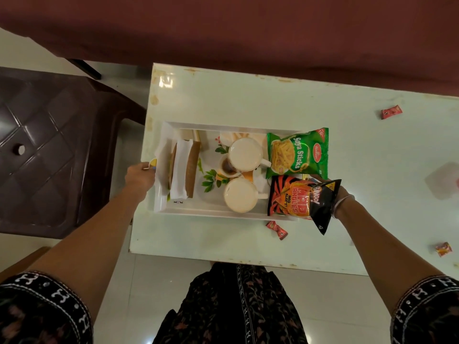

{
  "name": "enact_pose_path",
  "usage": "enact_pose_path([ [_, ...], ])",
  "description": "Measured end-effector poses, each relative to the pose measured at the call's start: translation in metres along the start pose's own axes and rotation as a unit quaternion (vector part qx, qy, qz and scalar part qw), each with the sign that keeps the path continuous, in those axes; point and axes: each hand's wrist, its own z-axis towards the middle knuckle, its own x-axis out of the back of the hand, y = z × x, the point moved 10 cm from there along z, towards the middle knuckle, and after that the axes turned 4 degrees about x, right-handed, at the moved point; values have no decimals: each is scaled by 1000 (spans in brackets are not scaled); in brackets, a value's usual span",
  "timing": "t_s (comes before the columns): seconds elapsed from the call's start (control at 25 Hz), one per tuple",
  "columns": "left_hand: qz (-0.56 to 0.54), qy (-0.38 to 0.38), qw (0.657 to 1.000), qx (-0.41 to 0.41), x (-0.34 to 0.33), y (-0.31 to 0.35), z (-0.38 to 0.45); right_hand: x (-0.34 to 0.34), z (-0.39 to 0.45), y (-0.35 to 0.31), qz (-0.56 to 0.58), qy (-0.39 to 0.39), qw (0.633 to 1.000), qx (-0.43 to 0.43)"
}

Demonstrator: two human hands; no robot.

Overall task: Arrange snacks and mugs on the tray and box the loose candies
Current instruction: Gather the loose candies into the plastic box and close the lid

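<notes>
A white tray [213,211] lies on the pale table [248,100]. It holds two cream mugs [244,155] [241,197], a small cup [227,167], a brown and white box [183,170], a green Soya Sticks packet [298,152] and a black and orange Mad Angles packet [301,199]. My left hand [139,176] grips the tray's left end. My right hand [344,194] is at the tray's right end, mostly hidden behind the Mad Angles packet. Loose red candies lie on the table: one by the tray's front edge [277,229], one at the right front [443,249], one far right [391,112].
A dark brown plastic chair [49,150] stands left of the table. A dark red surface [223,28] runs along the table's far side. A translucent container [444,180] sits at the right edge. The tray is near the table's left front corner.
</notes>
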Motion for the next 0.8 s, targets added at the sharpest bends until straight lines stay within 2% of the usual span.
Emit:
enact_pose_path([
  [0.2,-68,14,998,9,5,-3,8,3,7,0,-41,1,999,4],
  [0.4,-122,-56,990,33,0,-4,9,4,8,-3,-37,19,999,16],
  [0.8,-123,-85,988,39,-2,-4,-7,25,4,-6,18,78,996,34],
])
